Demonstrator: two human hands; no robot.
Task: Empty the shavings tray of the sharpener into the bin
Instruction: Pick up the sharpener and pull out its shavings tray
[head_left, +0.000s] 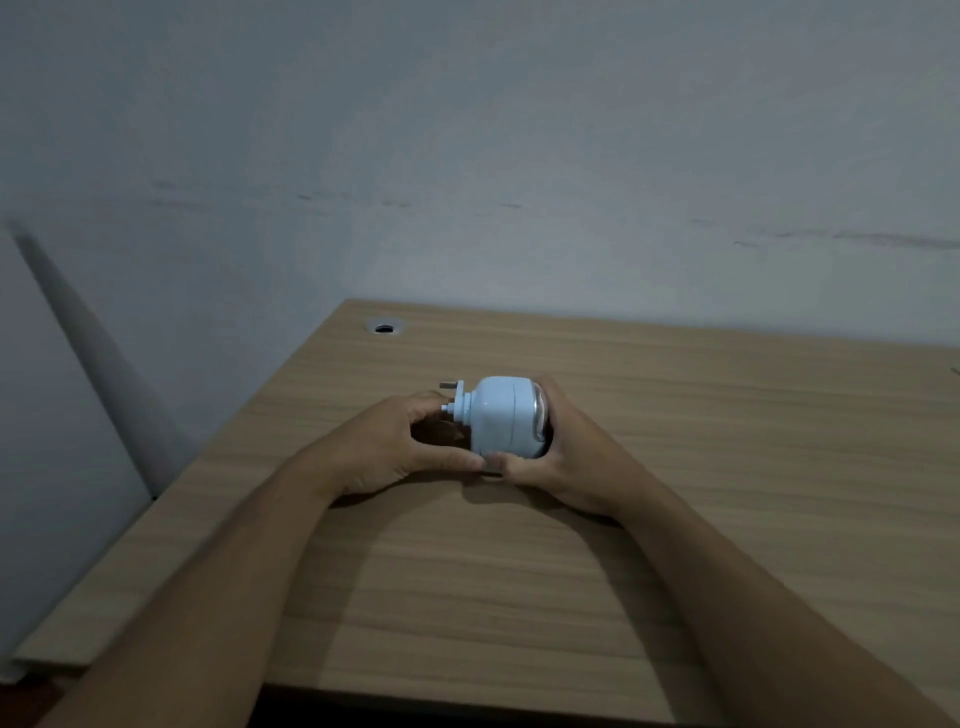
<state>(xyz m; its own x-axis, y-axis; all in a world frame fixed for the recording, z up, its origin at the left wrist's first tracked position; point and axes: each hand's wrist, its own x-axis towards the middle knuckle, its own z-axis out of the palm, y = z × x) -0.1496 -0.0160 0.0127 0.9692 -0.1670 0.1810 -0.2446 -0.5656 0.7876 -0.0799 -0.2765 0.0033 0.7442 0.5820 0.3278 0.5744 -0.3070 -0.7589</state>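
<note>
A wooden desk (675, 519) with pale grain fills the frame from 3 to 7 o'clock. Near its far corner, at 11 o'clock, sits a round metal cable hole (384, 327). Behind rises a bare grey wall (467, 130), scuffed with faint dark marks, in dim light.

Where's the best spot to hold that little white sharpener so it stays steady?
Probably the rounded white body of the sharpener, gripped from its two ends, much as now. It lies on its side on the desk: the right hand cups the clear end, while the left hand comes in at the narrow crank end. The protruding crank parts look too small to give a firm hold.
</note>
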